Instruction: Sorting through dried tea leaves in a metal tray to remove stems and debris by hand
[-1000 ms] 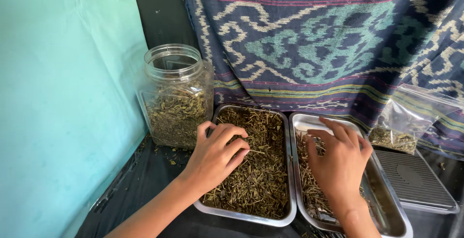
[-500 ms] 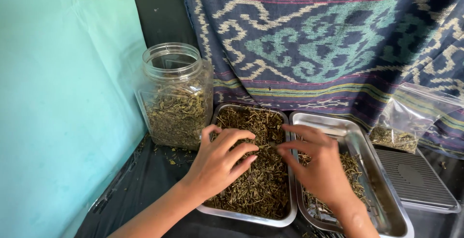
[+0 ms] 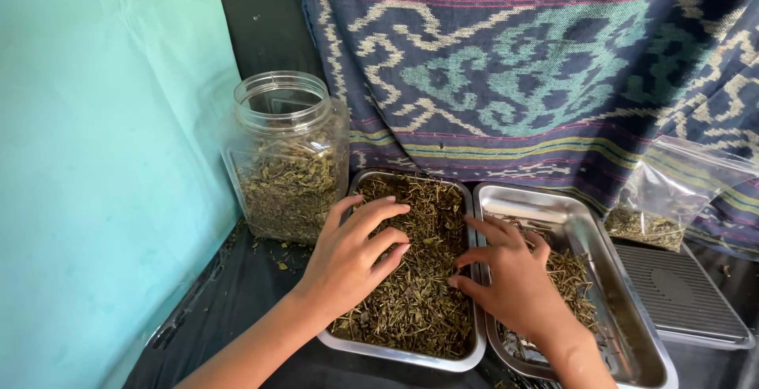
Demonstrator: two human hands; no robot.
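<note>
Two steel trays stand side by side. The left tray (image 3: 348, 341) is filled with dried green-brown herb pieces (image 3: 419, 310). My left hand (image 3: 352, 258) lies flat on that herb, fingers spread. The right tray (image 3: 585, 223) holds a thinner layer of the herb (image 3: 573, 278). My right hand (image 3: 514, 278) rests over the rims between the trays, its fingertips reaching into the left tray's herb, fingers apart. Neither hand visibly grips anything.
A clear plastic jar (image 3: 288, 160), lidless and about half full of dried herb, stands left of the trays. A clear bag (image 3: 664, 199) with some herb lies at the right, above a small scale (image 3: 680, 294). A patterned cloth (image 3: 514, 65) hangs behind; a turquoise wall (image 3: 95, 160) is on the left.
My right hand has moved left from the right tray to the rims between the trays, fingertips now in the left tray. My left hand stays on the left tray's herb.
</note>
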